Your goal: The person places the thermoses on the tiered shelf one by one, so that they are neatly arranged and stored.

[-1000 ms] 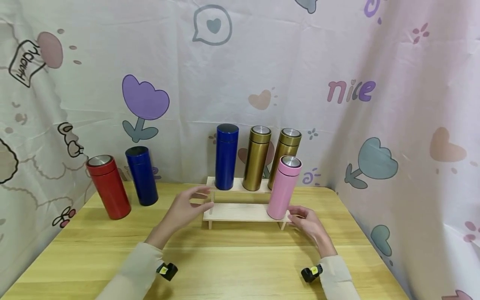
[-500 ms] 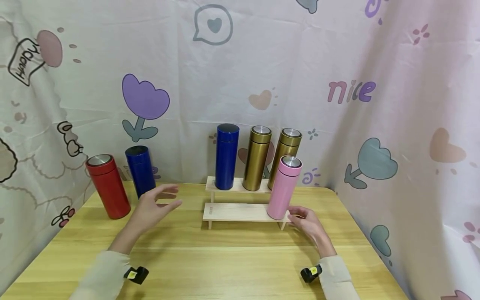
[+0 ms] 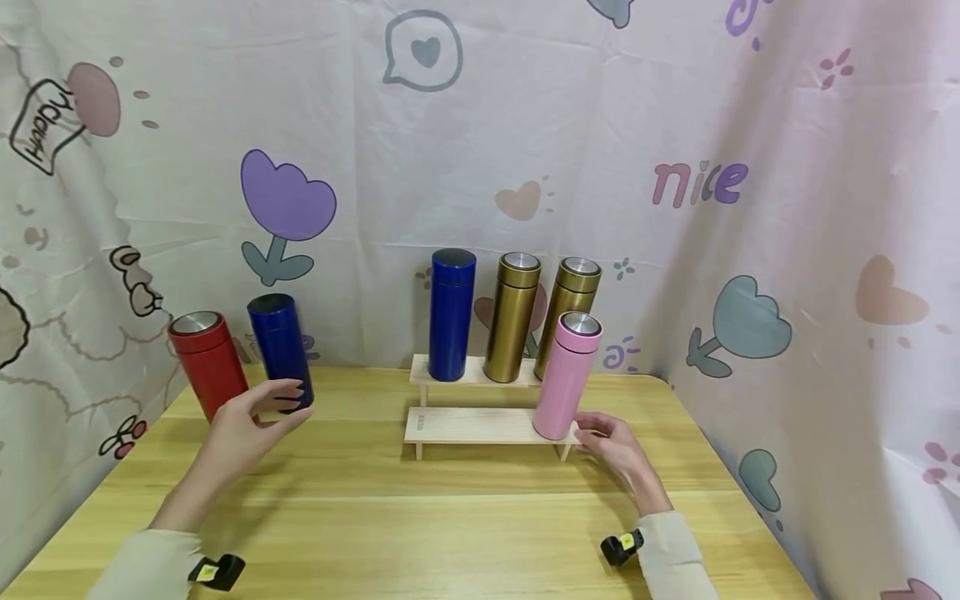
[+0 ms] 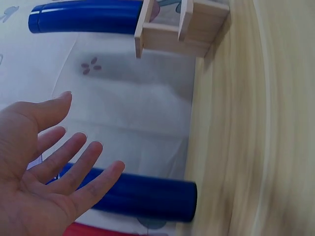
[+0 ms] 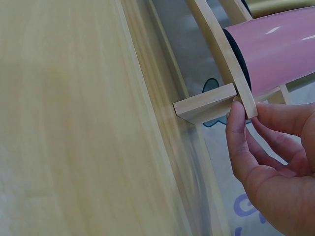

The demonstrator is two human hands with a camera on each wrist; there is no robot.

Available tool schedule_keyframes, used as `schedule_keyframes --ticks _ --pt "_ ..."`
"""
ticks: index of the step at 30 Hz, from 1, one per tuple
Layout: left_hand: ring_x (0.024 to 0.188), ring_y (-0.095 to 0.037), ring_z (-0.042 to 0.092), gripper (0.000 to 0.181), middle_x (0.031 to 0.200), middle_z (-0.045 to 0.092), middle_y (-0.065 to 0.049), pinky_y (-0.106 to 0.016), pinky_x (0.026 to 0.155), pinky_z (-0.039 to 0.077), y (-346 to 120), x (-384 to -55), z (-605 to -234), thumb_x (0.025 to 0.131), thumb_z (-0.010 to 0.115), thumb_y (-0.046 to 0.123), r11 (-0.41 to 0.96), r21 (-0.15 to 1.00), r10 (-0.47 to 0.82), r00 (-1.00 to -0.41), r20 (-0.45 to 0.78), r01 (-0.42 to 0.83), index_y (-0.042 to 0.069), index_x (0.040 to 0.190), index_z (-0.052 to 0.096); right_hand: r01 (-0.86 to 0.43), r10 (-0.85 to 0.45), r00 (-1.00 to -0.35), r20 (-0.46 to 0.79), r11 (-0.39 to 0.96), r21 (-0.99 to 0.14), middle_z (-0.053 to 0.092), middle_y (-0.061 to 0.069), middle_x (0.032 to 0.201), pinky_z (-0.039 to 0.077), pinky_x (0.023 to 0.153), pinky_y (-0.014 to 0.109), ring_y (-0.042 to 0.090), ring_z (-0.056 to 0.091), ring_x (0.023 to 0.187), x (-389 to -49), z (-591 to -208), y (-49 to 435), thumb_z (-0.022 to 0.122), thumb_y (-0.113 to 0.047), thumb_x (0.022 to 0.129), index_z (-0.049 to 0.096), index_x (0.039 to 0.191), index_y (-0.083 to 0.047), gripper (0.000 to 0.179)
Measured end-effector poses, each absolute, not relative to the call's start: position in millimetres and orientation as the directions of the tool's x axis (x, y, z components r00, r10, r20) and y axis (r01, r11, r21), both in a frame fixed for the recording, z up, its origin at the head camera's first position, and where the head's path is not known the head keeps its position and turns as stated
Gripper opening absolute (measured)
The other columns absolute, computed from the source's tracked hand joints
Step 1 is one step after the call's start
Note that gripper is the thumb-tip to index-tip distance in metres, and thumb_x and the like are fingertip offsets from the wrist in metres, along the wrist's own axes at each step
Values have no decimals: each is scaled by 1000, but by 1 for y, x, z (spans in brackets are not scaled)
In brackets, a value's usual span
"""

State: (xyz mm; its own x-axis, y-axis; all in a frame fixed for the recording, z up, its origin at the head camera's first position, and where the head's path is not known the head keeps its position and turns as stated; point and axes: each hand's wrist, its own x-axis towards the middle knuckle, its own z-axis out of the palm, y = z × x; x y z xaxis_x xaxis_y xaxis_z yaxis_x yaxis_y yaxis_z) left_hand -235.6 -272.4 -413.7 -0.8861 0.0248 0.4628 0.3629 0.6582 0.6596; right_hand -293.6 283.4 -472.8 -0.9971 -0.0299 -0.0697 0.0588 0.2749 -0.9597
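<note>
My left hand (image 3: 243, 425) hovers over the table at the left, in front of a red thermos bottle (image 3: 204, 358) and a blue one (image 3: 277, 337). Its fingers are spread and hold nothing; in the left wrist view they overlap the blue bottle (image 4: 152, 196). My right hand (image 3: 617, 446) pinches the right end of the lower board of a two-tier wooden rack (image 3: 468, 425), thumb on top and fingers beneath, as the right wrist view shows on the board (image 5: 224, 54). Beside it, a pink thermos bottle (image 3: 567, 379) stands upright on that lower board.
On the rack's upper tier stand a blue thermos bottle (image 3: 452, 317) and two gold ones (image 3: 513, 321), the right one partly behind the pink bottle. A printed curtain (image 3: 427, 142) hangs behind and beside the wooden table (image 3: 450, 533).
My left hand has moved left from the rack's left end, across the table towards the red and blue bottles. The right hand has stayed at the rack.
</note>
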Motion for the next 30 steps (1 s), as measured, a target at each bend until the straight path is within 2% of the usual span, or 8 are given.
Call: schedule_keyframes --ticks 3,5,6,12,15,16,22,30 --pt "95 26 54 46 120 74 -10 -4 76 48 -284 -233 -414 93 79 29 677 655 12 -895 446 336 11 133 65 58 -27 -997 -68 261 -964 63 25 129 63 89 34 16 67 97 -294 -472 282 64 -2 99 58 138 7 40" --pt "96 25 54 47 117 73 6 -6 74 49 -292 -231 -415 93 78 30 677 664 0 -902 432 318 12 135 65 52 -35 -997 -63 257 -965 62 27 130 63 89 35 16 67 96 -293 -472 282 64 -2 99 56 139 8 42" --pt "96 25 54 47 115 72 11 -8 73 50 -295 -231 -415 94 78 30 674 670 -5 -905 426 311 12 135 64 47 -39 -997 -59 259 -965 61 28 131 63 90 36 16 67 96 -293 -472 282 63 -2 99 55 139 9 42" --pt "95 24 55 50 115 68 17 -5 72 50 -309 -228 -417 95 77 32 667 692 -39 -914 404 277 10 137 62 44 -33 -998 -55 266 -963 61 29 132 63 89 36 16 68 95 -292 -472 282 64 -2 98 56 140 8 43" --pt "93 22 57 49 108 59 34 -3 74 49 -316 -228 -419 94 77 32 667 693 -54 -909 413 275 11 136 63 44 -28 -998 -54 262 -964 61 29 132 64 88 34 16 67 95 -292 -471 282 64 -2 98 56 139 8 43" --pt "92 22 57 49 106 58 36 -2 73 49 -319 -228 -421 94 78 31 667 693 -59 -908 415 273 10 135 63 45 -27 -998 -53 261 -964 61 29 132 64 88 34 15 67 95 -292 -471 282 64 -2 98 56 139 8 43" --pt "87 23 56 49 102 63 30 -4 68 46 -334 -226 -425 92 80 30 688 684 -96 -904 417 242 7 132 64 35 -34 -998 -45 260 -965 62 28 130 64 87 35 16 68 94 -294 -473 283 64 -1 98 57 138 9 42" --pt "85 28 55 51 98 56 43 -6 62 46 -348 -220 -430 90 82 27 705 673 -134 -890 436 224 3 131 65 28 -45 -998 -41 254 -967 63 28 126 64 88 36 17 68 93 -295 -475 284 63 1 97 57 136 11 41"
